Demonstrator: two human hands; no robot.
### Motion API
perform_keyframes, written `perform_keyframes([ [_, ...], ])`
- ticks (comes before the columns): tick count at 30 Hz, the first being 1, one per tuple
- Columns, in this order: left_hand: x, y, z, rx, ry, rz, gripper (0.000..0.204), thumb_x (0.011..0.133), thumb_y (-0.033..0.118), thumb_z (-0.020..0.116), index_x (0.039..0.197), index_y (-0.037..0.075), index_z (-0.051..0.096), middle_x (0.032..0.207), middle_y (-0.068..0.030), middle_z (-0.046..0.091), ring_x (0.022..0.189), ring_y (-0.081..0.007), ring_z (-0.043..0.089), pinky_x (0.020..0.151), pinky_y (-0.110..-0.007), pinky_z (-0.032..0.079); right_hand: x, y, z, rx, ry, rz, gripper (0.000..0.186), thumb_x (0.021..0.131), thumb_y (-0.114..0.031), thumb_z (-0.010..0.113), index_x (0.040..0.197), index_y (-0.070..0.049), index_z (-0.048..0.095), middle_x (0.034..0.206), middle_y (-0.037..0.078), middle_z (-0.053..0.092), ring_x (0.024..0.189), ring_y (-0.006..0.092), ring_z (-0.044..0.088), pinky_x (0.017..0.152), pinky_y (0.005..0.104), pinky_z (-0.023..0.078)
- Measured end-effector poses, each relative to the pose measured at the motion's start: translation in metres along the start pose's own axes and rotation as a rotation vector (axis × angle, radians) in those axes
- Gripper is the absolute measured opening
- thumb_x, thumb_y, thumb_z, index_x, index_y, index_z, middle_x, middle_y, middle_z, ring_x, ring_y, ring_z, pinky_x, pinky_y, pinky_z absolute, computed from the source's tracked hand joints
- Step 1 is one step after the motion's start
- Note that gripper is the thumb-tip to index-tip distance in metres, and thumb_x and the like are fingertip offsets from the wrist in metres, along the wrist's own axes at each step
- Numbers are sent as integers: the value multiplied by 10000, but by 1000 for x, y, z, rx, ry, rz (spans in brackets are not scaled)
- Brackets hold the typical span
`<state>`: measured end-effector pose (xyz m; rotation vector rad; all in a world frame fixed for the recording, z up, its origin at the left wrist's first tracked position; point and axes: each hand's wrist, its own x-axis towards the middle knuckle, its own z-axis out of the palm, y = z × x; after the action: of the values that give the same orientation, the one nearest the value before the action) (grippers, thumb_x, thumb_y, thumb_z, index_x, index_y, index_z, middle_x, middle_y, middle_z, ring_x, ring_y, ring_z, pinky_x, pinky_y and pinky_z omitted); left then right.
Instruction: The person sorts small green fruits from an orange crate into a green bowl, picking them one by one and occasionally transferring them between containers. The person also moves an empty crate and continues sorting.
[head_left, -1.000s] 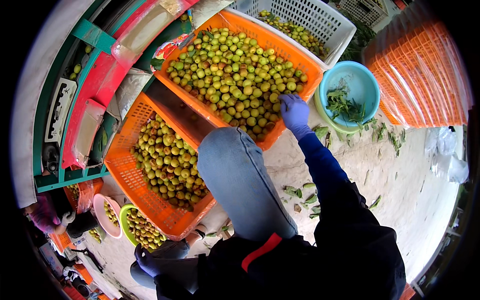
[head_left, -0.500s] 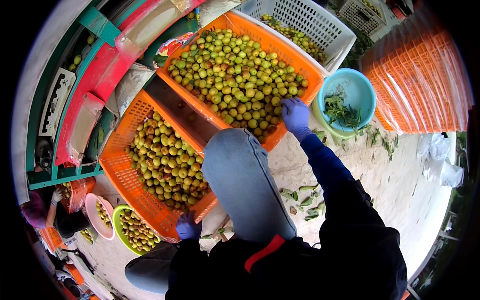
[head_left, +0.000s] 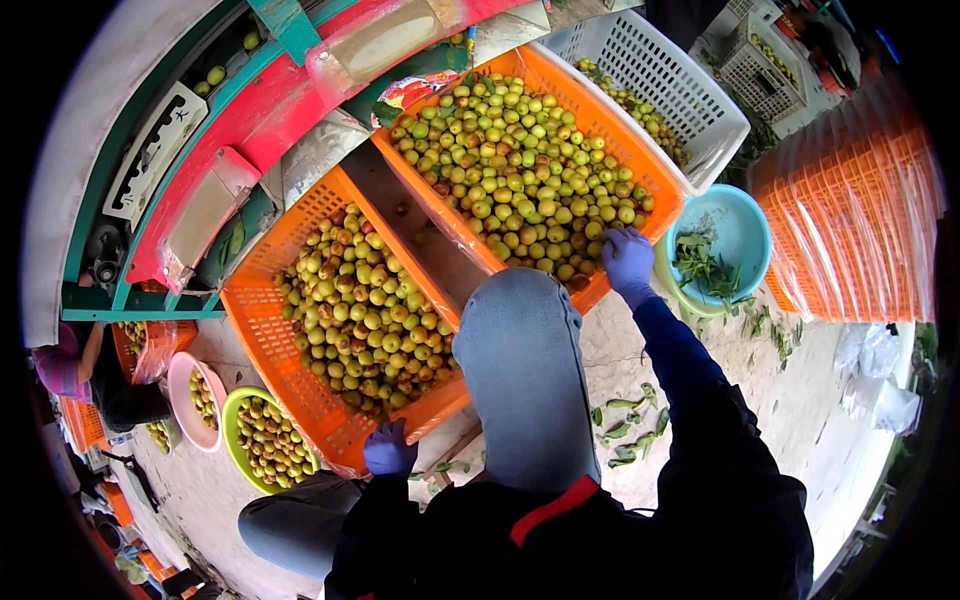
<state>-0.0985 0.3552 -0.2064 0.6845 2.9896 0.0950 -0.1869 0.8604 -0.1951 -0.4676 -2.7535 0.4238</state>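
Two orange plastic crates stand side by side, both full of small round fruit, green-yellow with brown patches. My left hand (head_left: 390,448), in a purple glove, is closed over the near rim of the left crate (head_left: 262,318). My right hand (head_left: 628,262), gloved alike, has its fingers bent over the near right corner of the right crate (head_left: 455,222), beside the fruit (head_left: 520,170). Its fingertips are partly hidden. The left crate's fruit (head_left: 365,310) is lower and heaped toward the middle. My knee stands between the crates' near ends.
Right of the crates are a blue basin (head_left: 755,235) with leaves, and wrapped stacked orange crates (head_left: 850,210). A white crate (head_left: 715,130) stands behind. Red-green machinery (head_left: 270,110) lines the far left. Green and pink basins (head_left: 180,385) hold fruit near another person (head_left: 130,390).
The view has turned, so the crates and machinery appear shifted to the right. Both hands stay at the same crate rims.
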Motion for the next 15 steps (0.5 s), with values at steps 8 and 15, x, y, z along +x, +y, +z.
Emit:
perform_keyframes([
  [8,8,-2,-6,-32,-112,-47,301,669,286,635,936,152,599,830,-40,584,725,-249,578,597,-379,456,26,-35,22,18,-174,-191,212,794,-151,531,1000,-119,570,906,72,563,797,275,572,632,376,477],
  [15,4,-2,-5,-57,-118,-60,291,654,254,635,922,146,601,818,-25,579,755,-233,569,630,-370,453,118,-124,95,-87,-272,-662,401,693,-17,538,1073,-140,581,1143,59,509,935,248,556,699,343,492],
])
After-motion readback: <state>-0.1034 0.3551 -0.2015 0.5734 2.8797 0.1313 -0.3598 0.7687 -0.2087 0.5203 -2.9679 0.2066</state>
